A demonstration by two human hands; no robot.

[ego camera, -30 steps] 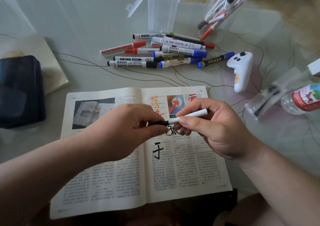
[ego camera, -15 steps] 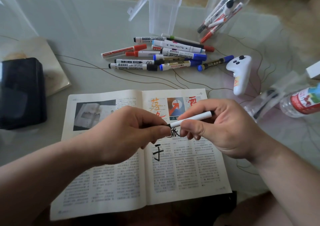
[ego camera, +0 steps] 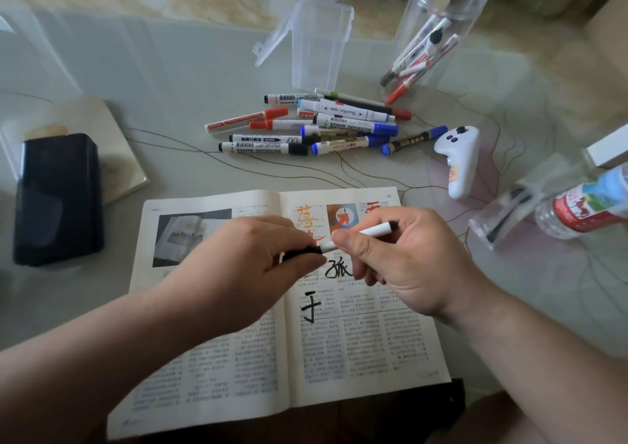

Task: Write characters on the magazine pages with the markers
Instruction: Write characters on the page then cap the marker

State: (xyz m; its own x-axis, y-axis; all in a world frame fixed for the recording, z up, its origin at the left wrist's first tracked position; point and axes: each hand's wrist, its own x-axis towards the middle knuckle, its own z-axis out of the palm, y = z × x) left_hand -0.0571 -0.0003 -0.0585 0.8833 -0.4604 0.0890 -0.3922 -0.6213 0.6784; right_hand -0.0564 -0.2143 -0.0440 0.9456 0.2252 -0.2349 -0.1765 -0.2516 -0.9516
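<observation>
At the far left of the pale glass counter [ego camera: 190, 70], a black rectangular case [ego camera: 57, 199] is seen lying on a beige notebook [ego camera: 119, 158]. An open magazine of thin printed paper pages [ego camera: 217, 369] lies flat at the near middle of the counter. Above its centre fold, the left hand [ego camera: 251, 267] is closed around the black cap [ego camera: 302, 252] of a slim white-barrelled marker [ego camera: 368, 232], and the right hand [ego camera: 401, 256] is pinched around the barrel just beside it, so the marker is held in the air between both hands. Whether the cap is fully seated cannot be told. Black and orange handwritten characters [ego camera: 311, 306] are seen on the right-hand page. Beyond, a loose pile of red, blue and black capped markers [ego camera: 306, 131] lies on the counter. The marker is judged light, rigid and smooth, best gripped on the barrel near the tip; the pages are judged limp and liable to shift unless held down. At right lie a white handheld controller [ego camera: 458, 161] and a clear plastic bottle with a red label [ego camera: 584, 205].
</observation>
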